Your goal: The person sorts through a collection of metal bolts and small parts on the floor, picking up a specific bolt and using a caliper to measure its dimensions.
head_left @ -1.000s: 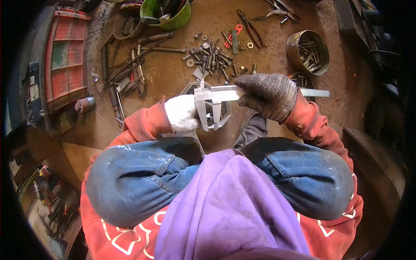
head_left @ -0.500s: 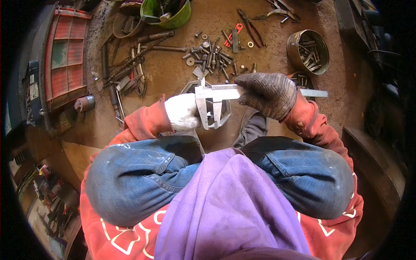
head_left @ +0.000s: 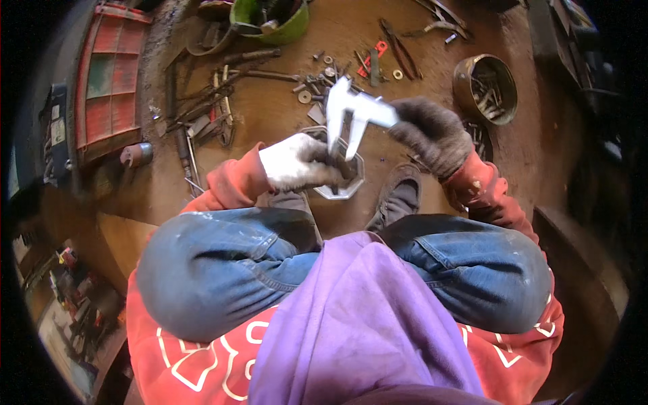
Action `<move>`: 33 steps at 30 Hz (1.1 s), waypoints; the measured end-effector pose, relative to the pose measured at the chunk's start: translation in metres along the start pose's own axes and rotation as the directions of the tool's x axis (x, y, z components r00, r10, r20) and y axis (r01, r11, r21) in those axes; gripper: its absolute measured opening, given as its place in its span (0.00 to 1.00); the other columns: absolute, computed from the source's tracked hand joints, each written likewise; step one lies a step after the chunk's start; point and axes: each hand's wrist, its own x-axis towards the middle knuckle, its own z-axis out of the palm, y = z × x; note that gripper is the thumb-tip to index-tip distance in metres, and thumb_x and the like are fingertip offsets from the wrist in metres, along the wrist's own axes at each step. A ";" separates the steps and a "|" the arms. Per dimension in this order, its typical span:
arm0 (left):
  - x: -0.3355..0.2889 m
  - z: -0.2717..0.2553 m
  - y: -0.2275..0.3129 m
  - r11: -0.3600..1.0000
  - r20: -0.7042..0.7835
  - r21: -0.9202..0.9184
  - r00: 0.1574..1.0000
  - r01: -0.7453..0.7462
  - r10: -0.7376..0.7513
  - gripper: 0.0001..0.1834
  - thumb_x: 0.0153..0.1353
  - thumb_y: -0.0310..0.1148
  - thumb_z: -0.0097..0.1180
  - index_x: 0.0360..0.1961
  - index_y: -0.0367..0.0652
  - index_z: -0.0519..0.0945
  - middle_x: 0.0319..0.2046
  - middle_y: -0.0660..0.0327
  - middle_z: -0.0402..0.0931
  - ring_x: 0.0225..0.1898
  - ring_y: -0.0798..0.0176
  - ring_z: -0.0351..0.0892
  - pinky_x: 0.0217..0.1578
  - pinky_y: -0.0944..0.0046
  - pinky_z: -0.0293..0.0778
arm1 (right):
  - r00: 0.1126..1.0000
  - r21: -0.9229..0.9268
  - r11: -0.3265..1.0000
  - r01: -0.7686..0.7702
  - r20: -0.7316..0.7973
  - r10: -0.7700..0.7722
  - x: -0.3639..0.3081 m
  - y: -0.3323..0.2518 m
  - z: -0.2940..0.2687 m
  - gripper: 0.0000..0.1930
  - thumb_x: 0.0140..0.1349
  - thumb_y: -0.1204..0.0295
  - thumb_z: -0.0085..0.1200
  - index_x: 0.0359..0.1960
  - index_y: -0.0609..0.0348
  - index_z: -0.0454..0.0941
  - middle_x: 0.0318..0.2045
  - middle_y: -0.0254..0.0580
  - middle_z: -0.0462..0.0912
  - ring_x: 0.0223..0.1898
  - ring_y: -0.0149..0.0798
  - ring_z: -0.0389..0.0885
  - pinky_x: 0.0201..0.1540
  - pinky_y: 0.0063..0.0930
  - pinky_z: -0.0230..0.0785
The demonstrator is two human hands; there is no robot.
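Head view looks straight down on us squatting over a brown dirt floor (head_left: 283, 128), knees in blue jeans and a purple cloth hanging between them. Our left hand (head_left: 297, 162), in a white glove, is closed around a small dark part (head_left: 337, 165) held just above an octagonal metal piece (head_left: 347, 189) that lies on the floor in front of our shoes. Our right hand (head_left: 432, 135), in a dark grey knitted glove, grips the beam of a steel vernier caliper (head_left: 354, 111). The caliper is tilted, its far end up to the left, and its jaws point down toward the dark part in the left hand; whether they actually touch it we cannot tell. The two hands are near each other but apart, joined only through the tool and the part.

Farther off, scattered bolts, nuts and washers (head_left: 317, 81) lie on the floor, with red-handled pliers (head_left: 371, 57) just right of them. To the far right stands a round tin of metal pieces (head_left: 486, 84). At the far edge sits a green bowl (head_left: 273, 20) holding tools. On the left lie long dark hand tools (head_left: 202, 115), and beyond them a red slatted crate (head_left: 108, 81).
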 end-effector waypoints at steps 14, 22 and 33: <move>-0.145 -0.058 0.123 0.545 -0.605 -0.689 0.793 -0.477 -0.072 0.20 0.74 0.46 0.46 0.49 0.38 0.77 0.12 0.72 0.57 0.09 0.74 0.54 0.10 0.71 0.52 | 0.847 0.007 0.851 -0.525 -0.100 0.523 0.005 -0.164 -0.168 0.14 0.67 0.69 0.59 0.51 0.62 0.81 0.32 0.32 0.81 0.33 0.25 0.75 0.36 0.23 0.71; -0.289 0.033 0.279 0.420 -0.664 -0.706 0.740 -0.571 -0.109 0.20 0.74 0.46 0.47 0.48 0.36 0.77 0.13 0.72 0.58 0.09 0.73 0.56 0.10 0.71 0.55 | 0.642 -0.139 0.690 -0.710 0.273 0.716 -0.150 -0.290 -0.182 0.15 0.61 0.67 0.66 0.46 0.61 0.79 0.34 0.38 0.83 0.36 0.35 0.79 0.42 0.31 0.73; -0.413 0.163 0.469 0.506 -0.615 -0.681 0.788 -0.529 -0.005 0.26 0.72 0.51 0.49 0.48 0.33 0.77 0.15 0.71 0.64 0.11 0.75 0.62 0.12 0.72 0.58 | 0.738 -0.632 0.460 -0.624 -0.283 0.612 -0.165 -0.479 -0.277 0.21 0.62 0.64 0.59 0.52 0.62 0.70 0.44 0.61 0.82 0.49 0.59 0.81 0.51 0.45 0.72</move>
